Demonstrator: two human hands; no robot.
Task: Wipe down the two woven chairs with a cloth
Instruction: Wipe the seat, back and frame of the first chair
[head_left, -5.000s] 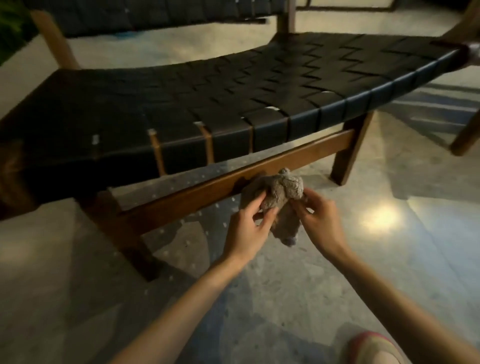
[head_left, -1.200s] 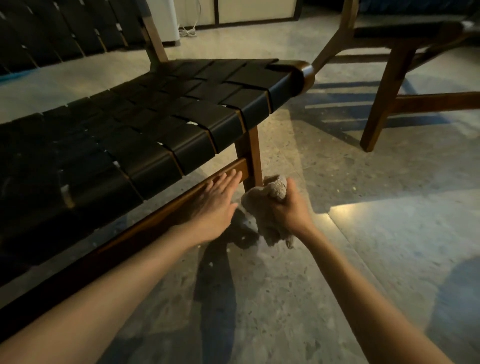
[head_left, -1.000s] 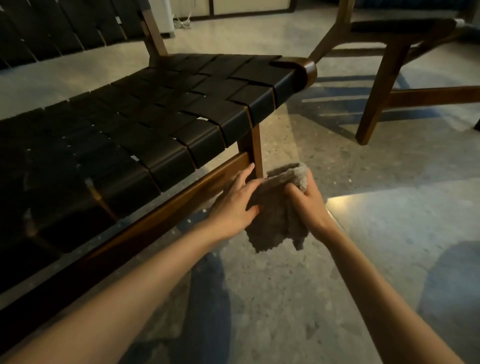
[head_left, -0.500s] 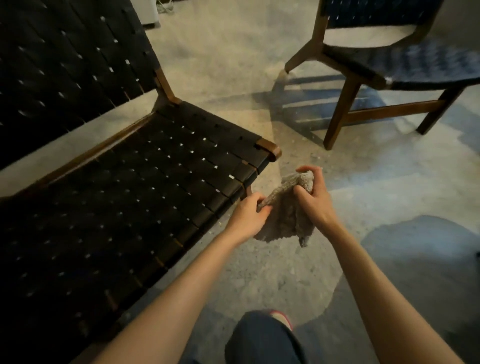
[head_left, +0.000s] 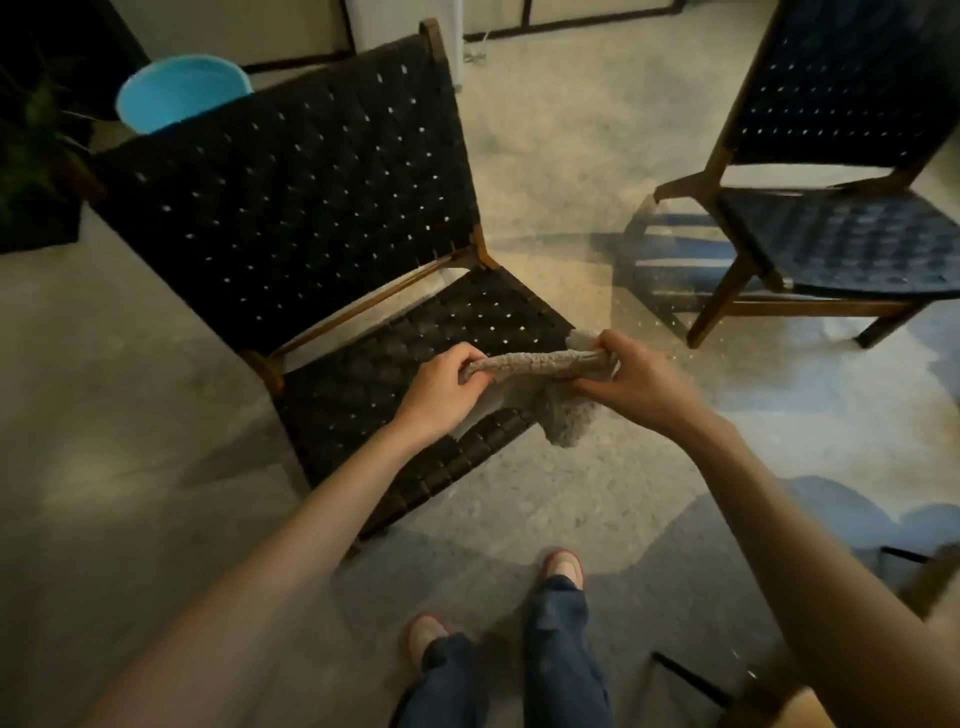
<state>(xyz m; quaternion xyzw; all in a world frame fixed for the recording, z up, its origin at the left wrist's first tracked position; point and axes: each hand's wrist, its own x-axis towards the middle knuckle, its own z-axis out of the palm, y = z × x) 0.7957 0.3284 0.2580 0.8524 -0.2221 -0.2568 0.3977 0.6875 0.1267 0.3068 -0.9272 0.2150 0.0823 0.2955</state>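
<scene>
A grey-beige cloth (head_left: 540, 364) is stretched between both hands above the front right corner of the near woven chair (head_left: 311, 218), which has black straps and a brown wooden frame. My left hand (head_left: 447, 392) grips the cloth's left end. My right hand (head_left: 631, 379) grips its right end, and a loose flap hangs below. A second woven chair (head_left: 841, 228) with dark blue straps stands at the upper right, apart from my hands.
A light blue bucket (head_left: 182, 93) shows behind the near chair's backrest. A dark potted plant (head_left: 31, 156) sits at the far left. My feet (head_left: 561, 569) stand on the speckled stone floor below the hands. Thin black furniture legs (head_left: 691, 680) cross the lower right.
The view has risen from floor level to standing height. My left hand took hold of the cloth, and both hands pulled it out into a taut strip over the seat corner.
</scene>
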